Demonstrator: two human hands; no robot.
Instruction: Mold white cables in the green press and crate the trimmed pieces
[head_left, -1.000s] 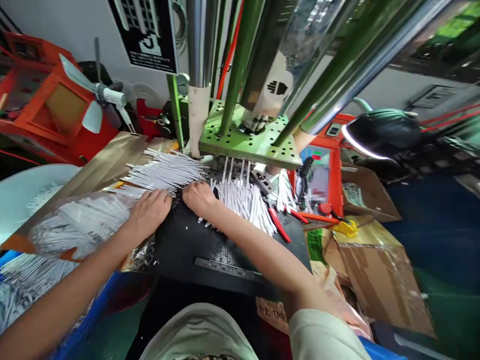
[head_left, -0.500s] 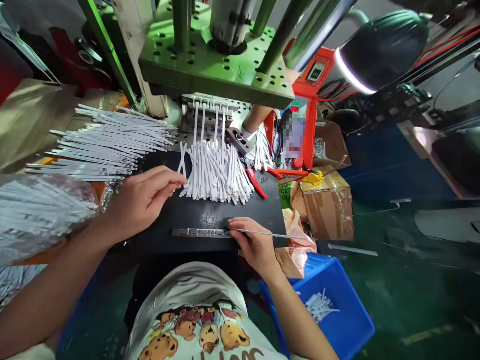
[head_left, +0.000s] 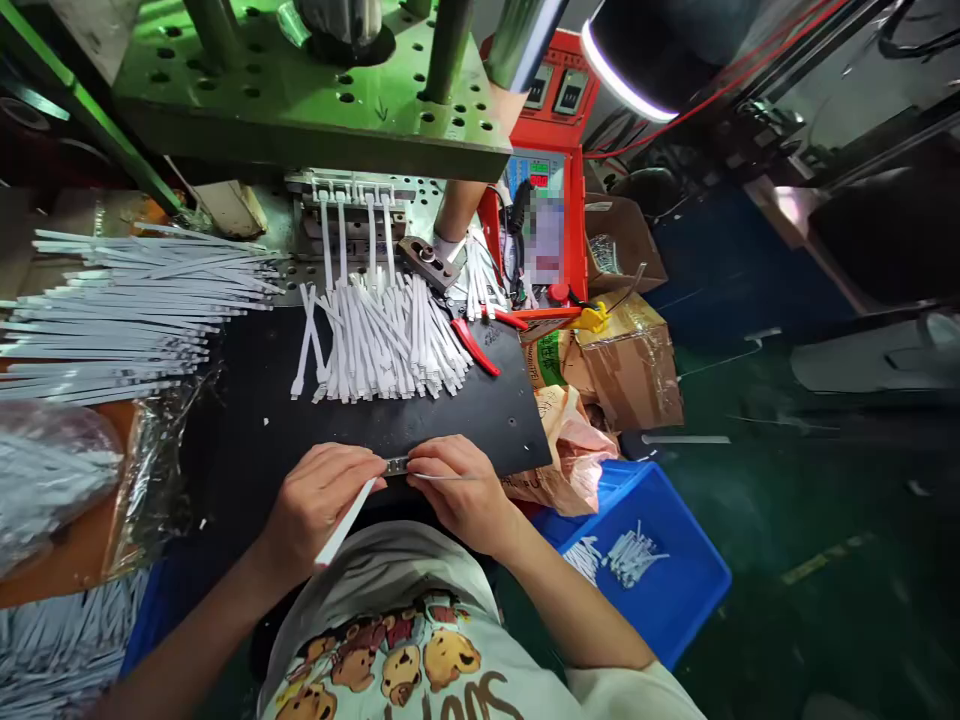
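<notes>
Near the front edge of the black work surface, both hands are together at a narrow slotted metal bar (head_left: 396, 466). My left hand (head_left: 319, 500) is closed at the bar's left end, and a white flat strip (head_left: 345, 525) sticks out of it toward my body. At the right end, the fingers of my right hand (head_left: 461, 490) grip the bar; a second thin white strip (head_left: 442, 477) lies against them. Most of the bar is hidden by my fingers. Beyond the hands lies a pile of white flat strips (head_left: 382, 345) with small blocky ends.
A green press plate (head_left: 315, 130) hangs over a metal fixture (head_left: 356, 190) with several strips in it. Red-handled pliers (head_left: 476, 348) lie right of the pile. More strips (head_left: 142, 310) lie left. A blue bin (head_left: 675, 570) stands at lower right, below a red control box (head_left: 574, 220).
My left hand has come from beside the pile to the bar, now with a white strip in it. My right hand has shifted slightly left with the bar. The view has turned somewhat.
</notes>
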